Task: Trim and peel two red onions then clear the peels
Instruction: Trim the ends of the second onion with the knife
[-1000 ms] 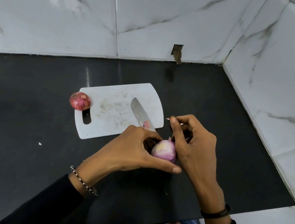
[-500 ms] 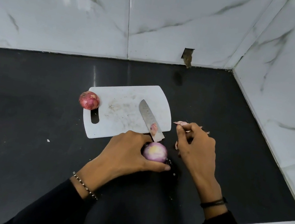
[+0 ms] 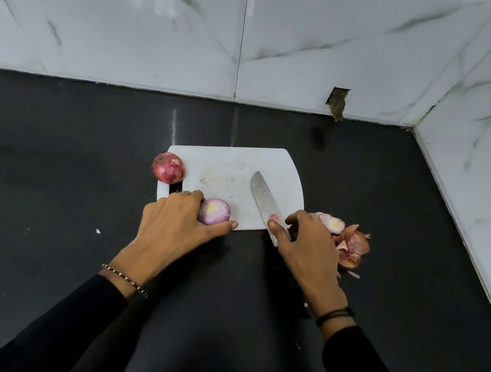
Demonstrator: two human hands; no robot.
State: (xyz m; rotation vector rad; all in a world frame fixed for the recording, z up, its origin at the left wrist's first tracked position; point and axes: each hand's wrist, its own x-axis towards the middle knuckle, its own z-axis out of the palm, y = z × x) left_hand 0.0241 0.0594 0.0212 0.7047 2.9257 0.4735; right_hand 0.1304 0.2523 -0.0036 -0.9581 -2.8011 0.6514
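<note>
The peeled red onion (image 3: 215, 211) sat on the near edge of the white cutting board (image 3: 231, 163), held by the left hand (image 3: 177, 229), fingers curled round its left side and thumb along its front. The 2nd onion (image 3: 168, 168), skin on, rested at the board's left edge. The right hand (image 3: 308, 252) lay over the knife (image 3: 263, 198), thumb on the blade's base, fingers bent; whether they gripped the hidden handle I couldn't tell. Loose peels (image 3: 350, 242) lay on the black counter (image 3: 41, 182) just beside it.
</note>
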